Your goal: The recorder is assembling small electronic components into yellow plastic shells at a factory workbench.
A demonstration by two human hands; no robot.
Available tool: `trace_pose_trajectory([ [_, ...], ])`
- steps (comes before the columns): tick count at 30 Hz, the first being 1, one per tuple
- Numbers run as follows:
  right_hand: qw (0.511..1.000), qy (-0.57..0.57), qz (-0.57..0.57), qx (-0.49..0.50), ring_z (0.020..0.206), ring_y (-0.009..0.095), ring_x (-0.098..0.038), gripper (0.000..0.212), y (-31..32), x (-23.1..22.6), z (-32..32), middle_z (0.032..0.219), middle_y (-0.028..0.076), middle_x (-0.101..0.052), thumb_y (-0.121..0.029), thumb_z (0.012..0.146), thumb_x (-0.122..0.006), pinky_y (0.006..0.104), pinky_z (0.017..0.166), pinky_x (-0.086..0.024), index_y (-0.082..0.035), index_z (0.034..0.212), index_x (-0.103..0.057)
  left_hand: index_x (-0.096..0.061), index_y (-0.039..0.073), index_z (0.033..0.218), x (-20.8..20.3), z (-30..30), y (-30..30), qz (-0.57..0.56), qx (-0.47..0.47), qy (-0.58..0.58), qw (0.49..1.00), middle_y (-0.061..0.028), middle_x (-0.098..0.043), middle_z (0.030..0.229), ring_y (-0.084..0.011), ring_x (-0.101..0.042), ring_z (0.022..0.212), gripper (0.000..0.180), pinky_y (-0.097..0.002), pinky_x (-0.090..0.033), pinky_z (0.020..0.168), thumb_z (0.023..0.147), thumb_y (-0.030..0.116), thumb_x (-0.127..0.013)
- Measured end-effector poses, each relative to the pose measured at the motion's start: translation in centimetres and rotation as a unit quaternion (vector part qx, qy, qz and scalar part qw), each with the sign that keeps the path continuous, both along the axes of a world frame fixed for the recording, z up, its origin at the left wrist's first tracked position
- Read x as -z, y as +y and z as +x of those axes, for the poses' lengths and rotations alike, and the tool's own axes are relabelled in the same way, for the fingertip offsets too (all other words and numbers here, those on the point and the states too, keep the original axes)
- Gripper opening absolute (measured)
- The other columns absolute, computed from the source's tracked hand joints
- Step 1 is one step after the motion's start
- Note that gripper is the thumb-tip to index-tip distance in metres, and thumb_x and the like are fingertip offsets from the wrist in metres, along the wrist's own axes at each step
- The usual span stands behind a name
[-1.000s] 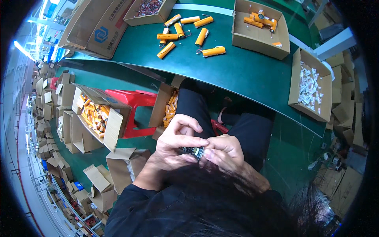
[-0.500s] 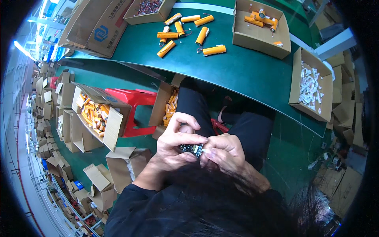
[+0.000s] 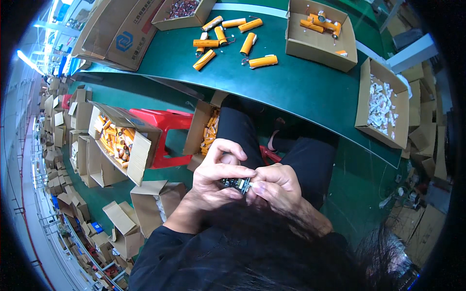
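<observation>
Above my lap, a small dark circuit board (image 3: 236, 184) with a pale part on it is gripped between the thumb and fingers of my left hand (image 3: 213, 177). My right hand (image 3: 277, 188) is closed in a pinch at the board's right edge. A tiny whitish bit shows by its fingertips; whether that is a plug or part of the board I cannot make out. On the green table (image 3: 310, 92) beyond my knees lie several orange cylindrical battery packs (image 3: 248, 43), some with wire ends showing.
A carton of orange packs (image 3: 320, 36) and one of white scraps (image 3: 381, 106) stand on the table. Small wired parts fill another box (image 3: 180, 8). To my left are a red stool (image 3: 167, 131), a carton full of orange packs (image 3: 116, 140) and open cartons (image 3: 155, 201).
</observation>
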State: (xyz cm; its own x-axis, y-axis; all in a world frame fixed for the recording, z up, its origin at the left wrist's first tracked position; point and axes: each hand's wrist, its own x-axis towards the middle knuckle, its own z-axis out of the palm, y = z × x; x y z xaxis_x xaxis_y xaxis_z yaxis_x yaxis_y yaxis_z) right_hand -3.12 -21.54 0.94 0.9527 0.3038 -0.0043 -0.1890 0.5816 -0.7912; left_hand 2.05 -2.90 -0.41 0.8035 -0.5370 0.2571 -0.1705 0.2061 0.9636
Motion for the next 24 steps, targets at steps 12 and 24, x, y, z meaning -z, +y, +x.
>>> trace_pose_trajectory([
  [12, 0.999, 0.033, 0.006, -0.012, 0.048, 0.010, -0.047, 0.025, -0.3, -0.4, -0.1, 0.062, 0.006, -0.061, -0.006, 0.095, -0.052, 0.0217, 0.047, -0.035, 0.000, 0.077, -0.069, -0.076, 0.000, 0.107, -0.2, -0.3, -0.4, 0.000, -0.003, 0.015, 1.000, -0.0179, -0.048, 0.121, -0.0159, -0.047, 0.079, 0.039, -0.0264, -0.043, 0.070, 0.083, 0.030, -0.081],
  [24, 0.991, 0.106, 0.040, -0.067, 0.050, 0.008, -0.046, 0.025, -1.2, 0.4, 0.5, 0.065, 0.003, -0.060, -0.013, 0.101, -0.054, 0.0196, 0.047, -0.036, -0.001, 0.085, -0.069, -0.076, 0.001, 0.111, -1.6, 0.2, 0.6, 0.106, 0.004, 0.002, 0.994, -0.0152, -0.049, 0.115, -0.0180, -0.047, 0.084, 0.039, -0.0264, -0.039, 0.074, 0.083, 0.028, -0.079],
])
